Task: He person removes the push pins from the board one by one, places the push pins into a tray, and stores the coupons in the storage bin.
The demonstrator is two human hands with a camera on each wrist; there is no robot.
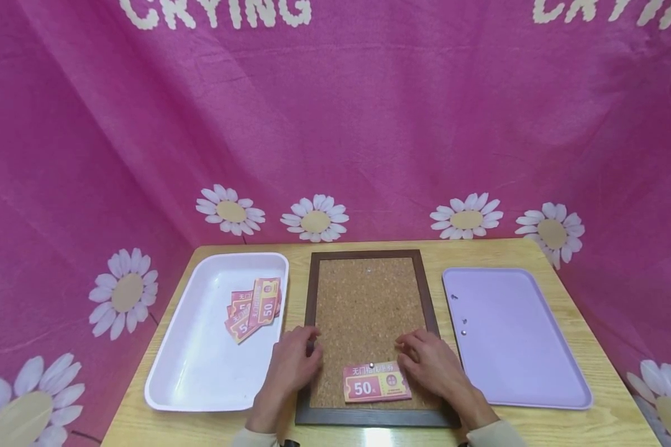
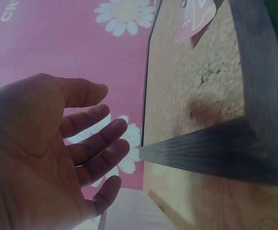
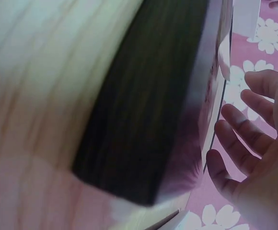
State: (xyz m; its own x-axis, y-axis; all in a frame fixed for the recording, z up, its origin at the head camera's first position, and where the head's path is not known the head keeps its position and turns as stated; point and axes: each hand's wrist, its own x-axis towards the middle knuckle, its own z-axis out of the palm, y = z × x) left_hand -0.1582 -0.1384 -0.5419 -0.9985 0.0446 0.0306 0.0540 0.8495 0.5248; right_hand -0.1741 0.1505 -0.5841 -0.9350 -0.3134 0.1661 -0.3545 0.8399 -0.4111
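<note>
A framed corkboard (image 1: 366, 304) lies on the table. Near its lower edge is a red and yellow coupon (image 1: 376, 386) marked 50, with a silver pushpin (image 1: 371, 365) at its top middle. My left hand (image 1: 296, 360) is over the frame's left side, holding nothing; the left wrist view shows its palm and loosely bent fingers (image 2: 98, 143). On the other side my right hand (image 1: 433, 366) hovers by the coupon's right end, fingers relaxed and empty in the right wrist view. Whether either hand touches the board is unclear.
To the left stands a white tray (image 1: 196, 354) with several overlapping coupons (image 1: 265, 304). A lilac tray (image 1: 525, 354) lies to the right, a few pushpins (image 1: 464, 333) near its left edge. Behind the wooden table (image 1: 481, 251) hangs a pink daisy-print cloth (image 1: 369, 124).
</note>
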